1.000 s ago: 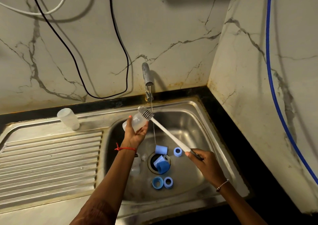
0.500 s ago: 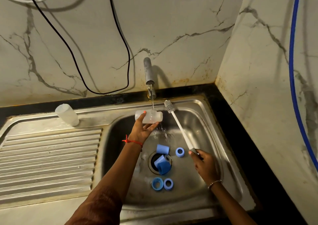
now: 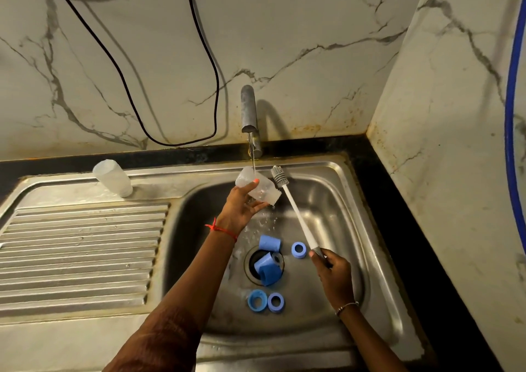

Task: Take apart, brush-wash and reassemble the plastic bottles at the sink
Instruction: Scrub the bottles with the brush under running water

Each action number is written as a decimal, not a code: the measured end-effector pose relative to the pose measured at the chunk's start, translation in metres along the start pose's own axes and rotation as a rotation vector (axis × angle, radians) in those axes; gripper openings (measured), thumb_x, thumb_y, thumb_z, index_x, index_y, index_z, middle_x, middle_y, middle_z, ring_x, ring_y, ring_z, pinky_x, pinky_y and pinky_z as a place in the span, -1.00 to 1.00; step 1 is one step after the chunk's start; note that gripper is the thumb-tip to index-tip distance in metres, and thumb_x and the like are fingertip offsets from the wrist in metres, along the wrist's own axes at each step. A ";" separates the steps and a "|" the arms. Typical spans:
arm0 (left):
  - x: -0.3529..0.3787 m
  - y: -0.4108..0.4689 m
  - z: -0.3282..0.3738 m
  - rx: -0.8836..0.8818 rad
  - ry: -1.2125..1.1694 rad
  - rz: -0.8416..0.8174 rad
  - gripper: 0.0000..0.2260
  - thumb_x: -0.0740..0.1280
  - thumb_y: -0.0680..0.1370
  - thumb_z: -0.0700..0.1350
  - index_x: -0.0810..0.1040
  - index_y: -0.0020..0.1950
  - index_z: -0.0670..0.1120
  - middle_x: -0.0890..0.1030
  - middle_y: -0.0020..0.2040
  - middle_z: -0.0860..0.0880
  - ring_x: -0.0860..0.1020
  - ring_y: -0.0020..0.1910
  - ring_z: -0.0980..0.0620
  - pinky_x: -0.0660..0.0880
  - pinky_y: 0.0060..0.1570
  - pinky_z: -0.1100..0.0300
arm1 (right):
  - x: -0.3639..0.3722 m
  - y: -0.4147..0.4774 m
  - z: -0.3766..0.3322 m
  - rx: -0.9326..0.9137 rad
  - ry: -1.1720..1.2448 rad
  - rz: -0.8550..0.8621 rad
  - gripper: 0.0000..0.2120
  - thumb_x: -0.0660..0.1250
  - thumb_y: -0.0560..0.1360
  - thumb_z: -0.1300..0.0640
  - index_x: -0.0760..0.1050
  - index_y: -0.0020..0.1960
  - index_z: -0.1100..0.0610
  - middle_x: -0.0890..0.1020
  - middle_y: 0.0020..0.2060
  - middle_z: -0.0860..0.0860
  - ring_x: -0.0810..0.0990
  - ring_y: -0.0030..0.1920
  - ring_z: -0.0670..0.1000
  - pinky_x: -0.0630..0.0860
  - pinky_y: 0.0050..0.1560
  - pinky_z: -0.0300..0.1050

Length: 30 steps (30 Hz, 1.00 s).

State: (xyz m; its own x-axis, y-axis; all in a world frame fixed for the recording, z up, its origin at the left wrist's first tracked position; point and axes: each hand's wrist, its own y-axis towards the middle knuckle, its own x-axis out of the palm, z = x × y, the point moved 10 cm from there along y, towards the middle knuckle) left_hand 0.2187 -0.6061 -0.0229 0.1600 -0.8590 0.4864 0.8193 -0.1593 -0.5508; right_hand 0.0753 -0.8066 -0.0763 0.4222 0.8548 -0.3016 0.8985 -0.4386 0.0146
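Observation:
My left hand [image 3: 240,208] grips a clear plastic bottle [image 3: 260,190] lying sideways under the running tap [image 3: 248,109]; water spills from its mouth into the sink basin [image 3: 336,200]. My right hand [image 3: 333,274] holds the handle end of a white bottle brush [image 3: 296,215], whose grey bristle head points up beside the bottle, outside it. Several blue caps and rings lie in the basin: a cap [image 3: 269,243], a ring [image 3: 299,249], two caps over the drain [image 3: 267,269], two rings [image 3: 266,301] nearer me.
A second clear bottle [image 3: 113,178] stands upside down at the back of the ribbed steel drainboard [image 3: 79,257]. A black cable [image 3: 199,58] hangs on the marble wall behind the tap. A blue hose [image 3: 512,86] runs down the right wall. A black counter edge borders the sink.
The brush has come out of the bottle and swung to the right. My left hand has lifted the bottle under the tap stream and tipped it so water pours out.

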 end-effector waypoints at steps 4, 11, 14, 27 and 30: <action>0.004 -0.003 0.004 0.064 0.101 -0.045 -0.59 0.32 0.51 -0.33 0.34 0.31 -0.09 0.51 0.11 -0.14 0.56 0.00 -0.13 0.57 -0.14 0.00 | -0.004 0.002 0.002 0.010 0.030 0.032 -0.64 0.32 0.40 -0.01 0.27 -0.47 0.09 0.26 -0.56 0.00 0.23 -0.48 -0.03 0.22 -0.41 -0.15; 0.013 -0.006 0.018 0.254 0.283 -0.129 -0.49 0.29 0.43 -0.50 0.36 0.27 -0.08 0.53 0.05 -0.06 0.53 0.02 -0.07 0.57 -0.11 0.03 | -0.007 0.004 0.012 0.000 0.053 0.074 -0.54 0.27 0.36 -0.20 0.33 -0.46 0.15 0.32 -0.57 0.03 0.28 -0.49 0.00 0.28 -0.44 -0.11; 0.017 -0.008 0.025 0.314 0.348 -0.179 -0.47 0.26 0.40 -0.56 0.37 0.24 -0.09 0.53 0.05 -0.04 0.51 0.04 -0.02 0.55 -0.07 0.06 | -0.006 0.004 0.012 0.002 0.053 0.066 -0.54 0.27 0.36 -0.20 0.32 -0.46 0.15 0.31 -0.57 0.04 0.27 -0.49 0.00 0.27 -0.44 -0.11; -0.001 -0.002 0.021 0.053 -0.377 -0.106 -0.65 0.26 0.58 -0.15 0.31 0.33 -0.19 0.45 0.23 -0.30 0.55 0.03 -0.29 0.63 -0.18 -0.03 | -0.005 0.004 0.016 0.019 0.041 0.068 -0.54 0.29 0.38 -0.15 0.29 -0.46 0.18 0.29 -0.57 0.03 0.25 -0.49 0.00 0.25 -0.44 -0.11; -0.002 0.003 0.012 -0.030 -0.522 -0.117 -0.57 0.29 0.57 -0.09 0.33 0.36 -0.27 0.44 0.26 -0.36 0.55 0.06 -0.29 0.63 -0.26 0.01 | -0.004 0.004 0.018 0.036 0.040 0.063 -0.59 0.36 0.45 0.01 0.30 -0.47 0.15 0.30 -0.57 0.03 0.26 -0.49 0.01 0.26 -0.43 -0.09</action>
State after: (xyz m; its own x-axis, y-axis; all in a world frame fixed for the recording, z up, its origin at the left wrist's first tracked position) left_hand 0.2275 -0.5986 -0.0174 0.3276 -0.4797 0.8140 0.8333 -0.2593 -0.4882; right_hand 0.0747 -0.8170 -0.0920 0.4827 0.8353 -0.2633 0.8656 -0.5008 -0.0019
